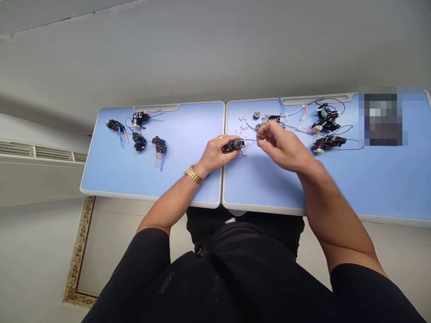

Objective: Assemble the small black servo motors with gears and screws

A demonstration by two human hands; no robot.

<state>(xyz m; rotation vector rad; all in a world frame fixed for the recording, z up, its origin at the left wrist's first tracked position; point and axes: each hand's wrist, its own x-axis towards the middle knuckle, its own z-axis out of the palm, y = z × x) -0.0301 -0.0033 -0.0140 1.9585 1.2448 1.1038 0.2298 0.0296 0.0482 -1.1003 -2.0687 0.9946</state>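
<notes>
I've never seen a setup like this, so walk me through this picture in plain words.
There is no machine at work here, just a person's two bare hands. The single picture comes from a camera worn on the head, looking forward and down, so you see the person's arms and lap too. Two light-blue tabletops stand side by side. The left hand holds a small black motor unit; the right hand grips a thin metal tool, probably a screwdriver. Loose screws lie nearby. Black wired assemblies lie on both sides, some with blue or orange tubes.
</notes>
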